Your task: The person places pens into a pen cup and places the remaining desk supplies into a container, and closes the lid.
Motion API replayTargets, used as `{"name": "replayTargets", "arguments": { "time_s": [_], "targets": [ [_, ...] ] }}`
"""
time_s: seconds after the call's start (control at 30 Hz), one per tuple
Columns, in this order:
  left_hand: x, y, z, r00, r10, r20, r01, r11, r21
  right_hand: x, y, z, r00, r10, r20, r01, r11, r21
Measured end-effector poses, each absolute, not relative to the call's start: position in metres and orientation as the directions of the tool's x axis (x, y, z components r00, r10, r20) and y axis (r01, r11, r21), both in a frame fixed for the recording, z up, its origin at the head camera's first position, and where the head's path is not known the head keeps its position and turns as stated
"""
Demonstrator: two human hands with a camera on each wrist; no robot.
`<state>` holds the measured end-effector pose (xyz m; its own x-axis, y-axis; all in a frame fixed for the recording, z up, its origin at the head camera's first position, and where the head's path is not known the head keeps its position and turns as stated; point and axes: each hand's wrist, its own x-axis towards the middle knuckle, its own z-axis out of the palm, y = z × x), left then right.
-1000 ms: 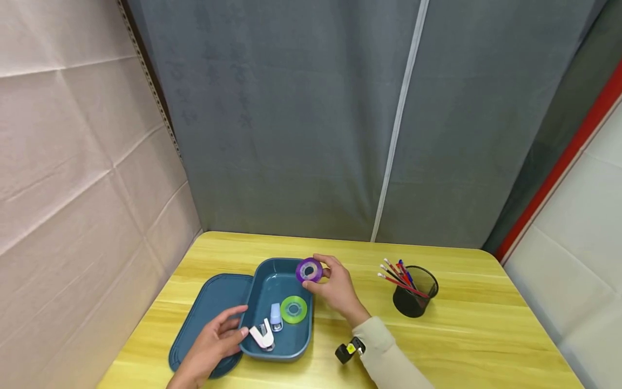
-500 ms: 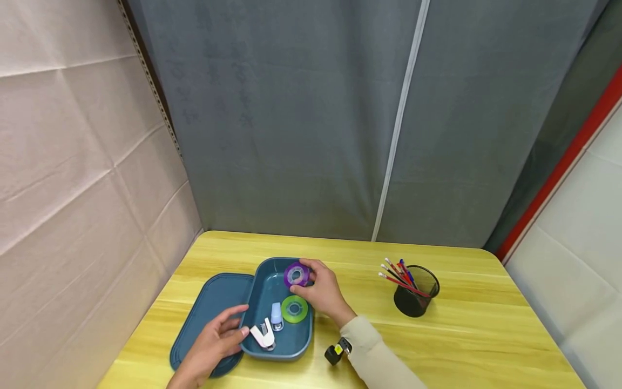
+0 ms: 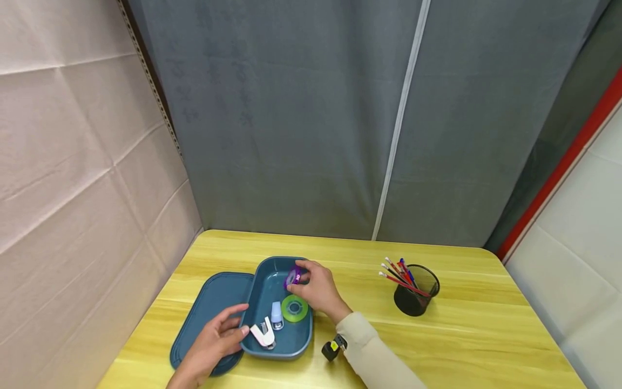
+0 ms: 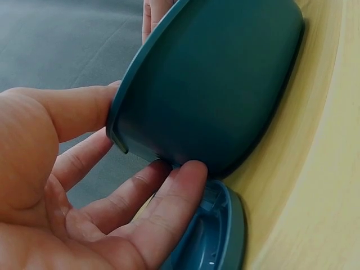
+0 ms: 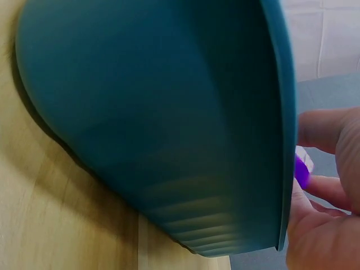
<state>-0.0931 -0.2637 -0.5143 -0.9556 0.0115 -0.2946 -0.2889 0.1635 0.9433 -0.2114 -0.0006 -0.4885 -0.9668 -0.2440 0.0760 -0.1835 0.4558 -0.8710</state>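
My right hand (image 3: 318,289) pinches a purple roll of tape (image 3: 292,276) between thumb and fingers, over the far right part of a blue plastic box (image 3: 259,292). The roll is turned partly edge-on; in the right wrist view the box wall hides most of it. At the box's near left side is my left hand (image 3: 218,340), its thumb at the rim and its fingertips against the outer wall (image 4: 202,90). Inside the box lie a green roll of tape (image 3: 294,308), a small light blue item with a clear end (image 3: 276,315) and a white V-shaped item like a mini stapler (image 3: 264,334).
A blue lid (image 3: 214,297) lies flat left of the box, partly beneath its edge. To the right stands a black mesh pen cup (image 3: 410,302) with several pencils and pens (image 3: 400,276) leaning out. Grey curtain (image 3: 301,119) hangs behind the yellow wooden table (image 3: 466,324).
My right hand has moved left and in over the box with the purple tape roll, which has turned from face-on to more edge-on. The left hand stays at the box.
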Motion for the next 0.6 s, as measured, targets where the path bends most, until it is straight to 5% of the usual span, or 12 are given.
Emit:
{"name": "replayTargets", "arguments": {
  "time_s": [0.6],
  "targets": [
    [-0.0925, -0.2634, -0.5143, -0.953, 0.009, -0.302, -0.297, 0.162, 0.941, -0.2101, 0.0026, -0.491, -0.957, -0.279, 0.083, -0.193, 0.395, -0.898]
  ]
}}
